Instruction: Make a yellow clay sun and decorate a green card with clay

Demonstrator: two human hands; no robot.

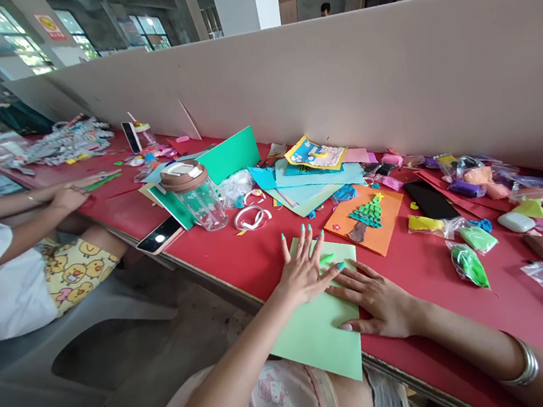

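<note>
A pale green sheet of paper lies at the table's front edge, its near part jutting out over my lap. My left hand rests on its upper part with the fingers spread. Flat along the sheet's right side is my right hand, fingers stretched out toward the left one. Between the hands a small bright green strip of clay shows on the paper, partly hidden by my left fingers. Just beyond stands out an orange card bearing a green clay tree with a brown trunk.
Bagged clay, such as a green packet, covers the right side. A lidded cup, a phone and white earphones sit to the left. Paper sheets are piled before the partition. A co-worker's hands are at the far left.
</note>
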